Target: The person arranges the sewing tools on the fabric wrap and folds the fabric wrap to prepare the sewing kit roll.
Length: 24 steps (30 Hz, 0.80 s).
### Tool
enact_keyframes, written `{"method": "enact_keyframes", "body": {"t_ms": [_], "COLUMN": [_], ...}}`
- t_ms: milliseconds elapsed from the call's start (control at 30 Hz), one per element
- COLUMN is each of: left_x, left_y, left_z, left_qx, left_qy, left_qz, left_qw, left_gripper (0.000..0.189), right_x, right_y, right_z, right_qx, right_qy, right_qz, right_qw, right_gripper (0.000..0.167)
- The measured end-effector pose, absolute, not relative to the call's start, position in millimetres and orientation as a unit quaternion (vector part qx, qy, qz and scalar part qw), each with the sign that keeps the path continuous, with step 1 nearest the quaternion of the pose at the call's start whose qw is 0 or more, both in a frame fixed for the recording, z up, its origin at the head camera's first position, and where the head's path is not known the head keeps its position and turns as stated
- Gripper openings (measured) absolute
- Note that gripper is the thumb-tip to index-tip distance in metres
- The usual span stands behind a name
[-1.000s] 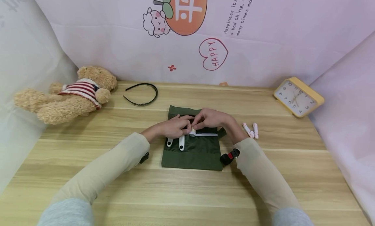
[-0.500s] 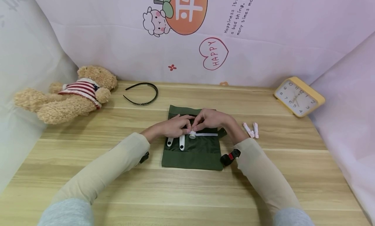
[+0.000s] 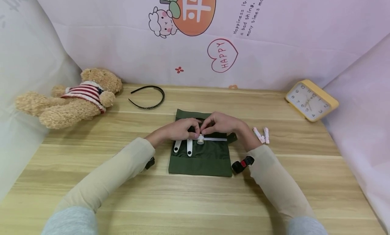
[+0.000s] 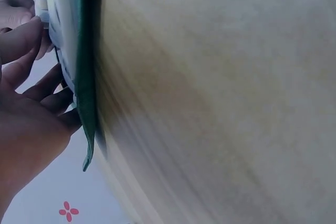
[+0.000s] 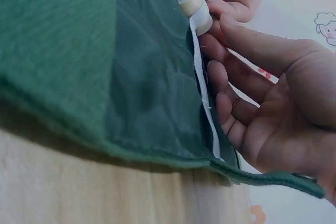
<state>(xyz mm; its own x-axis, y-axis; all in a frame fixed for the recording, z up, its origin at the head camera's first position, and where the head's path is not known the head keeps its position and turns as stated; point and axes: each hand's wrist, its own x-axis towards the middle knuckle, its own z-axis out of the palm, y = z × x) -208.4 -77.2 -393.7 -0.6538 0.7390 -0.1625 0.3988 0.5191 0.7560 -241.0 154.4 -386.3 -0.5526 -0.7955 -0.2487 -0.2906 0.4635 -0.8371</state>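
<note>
Head view, centre: left hand (image 3: 182,129) and right hand (image 3: 221,122) pinch white roll (image 3: 200,140) at far end; likely light, slick; grip sides.

white handles (image 3: 190,148) part-hidden, orange print (image 3: 195,13) cropped

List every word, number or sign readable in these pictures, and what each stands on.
"HAPPY": red heart on the backdrop.
"Happiness its…", "a bad thing, bu…", "many times more": backdrop, running off the top edge.
"平", sideways: printed orange fruit.
"1" to "12": yellow clock, slightly blurred.
Too faint to read: grey marks, upper left.
No lettering I can make out: green cloth, white handles, white roll.
</note>
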Motion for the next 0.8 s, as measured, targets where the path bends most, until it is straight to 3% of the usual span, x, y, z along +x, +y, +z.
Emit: {"method": "enact_keyframes", "body": {"t_ms": [467,800], "left_x": [-211,-212], "left_y": [-80,-80], "left_z": [-391,-392], "left_qx": [0.300,0.282], "left_qy": [0.858,0.863], "left_qz": [0.377,0.382], "left_qw": [0.180,0.171], "left_gripper": [0.019,0.027], "right_x": [-239,-231], "right_y": [200,245], "right_z": [-376,-374], "right_qx": [-0.301,-0.247], "right_qy": [0.836,0.860], "right_qz": [-0.399,-0.405], "right_qw": [0.227,0.189], "right_gripper": [0.027,0.027]}}
